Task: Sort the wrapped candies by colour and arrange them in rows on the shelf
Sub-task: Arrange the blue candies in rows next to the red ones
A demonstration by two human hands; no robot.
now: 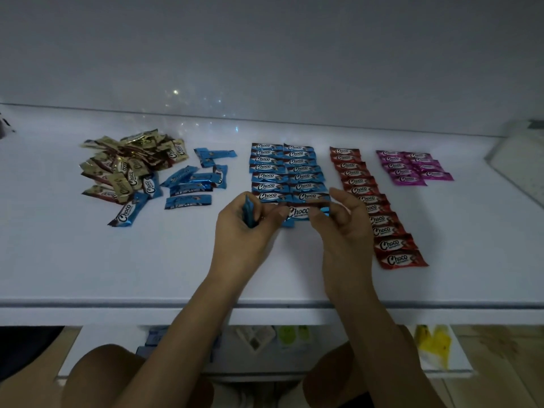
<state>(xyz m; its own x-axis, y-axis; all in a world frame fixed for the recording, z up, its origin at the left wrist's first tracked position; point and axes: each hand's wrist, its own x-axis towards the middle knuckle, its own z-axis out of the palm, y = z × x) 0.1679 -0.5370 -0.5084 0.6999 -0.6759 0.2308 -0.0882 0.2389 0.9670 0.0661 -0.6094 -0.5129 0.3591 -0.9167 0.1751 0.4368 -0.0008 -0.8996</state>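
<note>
On the white shelf [88, 260], two neat columns of blue candies [287, 172] lie in the middle. A long row of red candies [374, 207] runs to their right, and a small block of pink candies [412, 167] sits farther right. At the left lies an unsorted heap of gold candies [129, 166], with loose blue candies [194, 184] beside it. My left hand [244, 231] grips a few blue candies [248, 213]. My right hand [344, 231] pinches one blue candy [300, 212] at the near end of the blue columns.
The shelf's back wall rises behind the candies. A pale box-like object [518, 160] stands at the far right edge. Below the shelf's front lip [117, 310] is a lower shelf with packaged goods [265, 340]. My knees show at the bottom.
</note>
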